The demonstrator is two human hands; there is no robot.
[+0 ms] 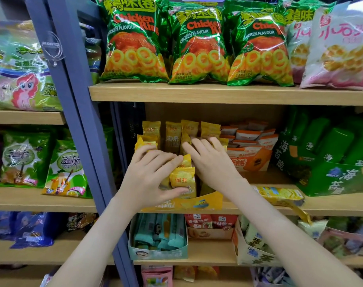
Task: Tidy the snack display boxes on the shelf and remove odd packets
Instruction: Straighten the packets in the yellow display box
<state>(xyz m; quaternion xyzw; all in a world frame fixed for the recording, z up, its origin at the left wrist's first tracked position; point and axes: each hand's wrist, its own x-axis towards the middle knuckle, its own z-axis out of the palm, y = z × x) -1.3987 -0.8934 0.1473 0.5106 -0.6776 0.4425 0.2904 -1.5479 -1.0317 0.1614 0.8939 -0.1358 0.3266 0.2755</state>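
Care: pinching front yellow foil packet (183,179) upright in left hand (149,175), pressing spread right hand (211,160) on rear packets (173,135), squaring rows gently inside yellow cardboard box (197,203).

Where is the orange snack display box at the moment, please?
In the head view, the orange box sits on the middle shelf right of centre, between the yellow box and the green box.

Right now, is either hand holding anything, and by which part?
The left hand grips the front yellow packet, fingers over its top edge, thumb across its bottom. The right hand just touches packets behind.
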